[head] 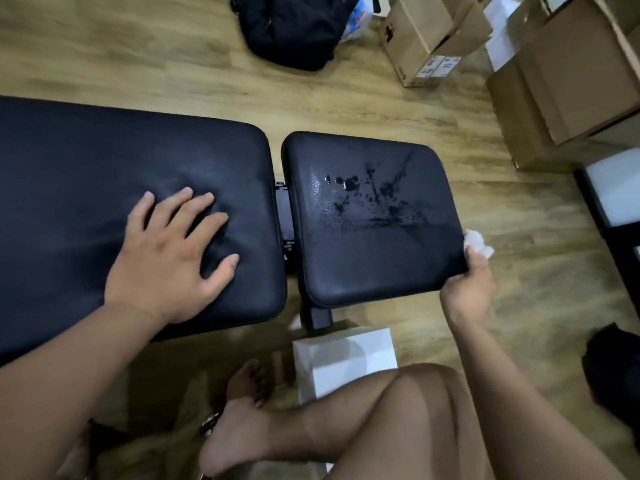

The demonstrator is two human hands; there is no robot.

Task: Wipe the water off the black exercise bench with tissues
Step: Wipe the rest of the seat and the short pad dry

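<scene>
Clearly the coming wipe turns on where the water [363, 199] lies from the tissue: the drops and smears sit on the middle and far half of the seat pad [370, 220], up and to the left of the right hand [467, 289]. That hand is closed around a crumpled white tissue [479, 242] at the seat pad's right edge, just off the pad, so it is by far the nearer one. The left hand [173, 251] lies flat and open on the long back pad [86, 174], left of the seat pad across the gap, holding nothing. The wet patch runs roughly across the pad's width. How much tissue the fist hides I cannot tell, and dark water on black vinyl makes its edges hard to trace.
</scene>
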